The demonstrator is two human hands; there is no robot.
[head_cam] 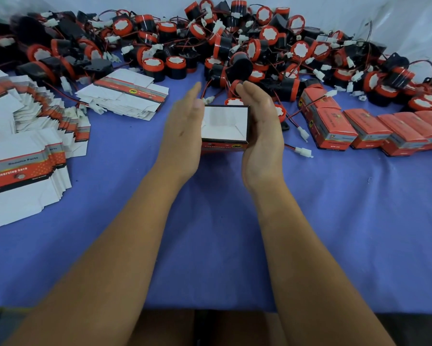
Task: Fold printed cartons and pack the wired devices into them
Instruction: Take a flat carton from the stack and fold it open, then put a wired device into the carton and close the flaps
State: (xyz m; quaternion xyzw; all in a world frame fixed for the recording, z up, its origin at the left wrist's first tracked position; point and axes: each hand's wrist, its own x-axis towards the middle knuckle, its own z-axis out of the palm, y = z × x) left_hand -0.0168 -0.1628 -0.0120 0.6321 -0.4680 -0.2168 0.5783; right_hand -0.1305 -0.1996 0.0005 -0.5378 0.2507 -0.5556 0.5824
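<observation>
A: Fingers (pixel 193 96) straight on both; left hand (pixel 182 136) and right hand (pixel 262 131) press flat against the carton (pixel 225 127), frame centre; mouth up.

B: Devices (pixel 237 61) lie just beyond the fingertips, upper centre; right hand nearer, I judge.

table (pixel 210 245) w/ blue cloth | devices (pixel 235 41) back | flat cartons (pixel 22 151) left | packed cartons (pixel 372 131) right

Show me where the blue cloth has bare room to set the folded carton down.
Bare blue cloth lies around the forearms, between the flat printed carton blanks and the row of closed red cartons. Behind the open carton, the red-and-black wired devices crowd everything.
</observation>
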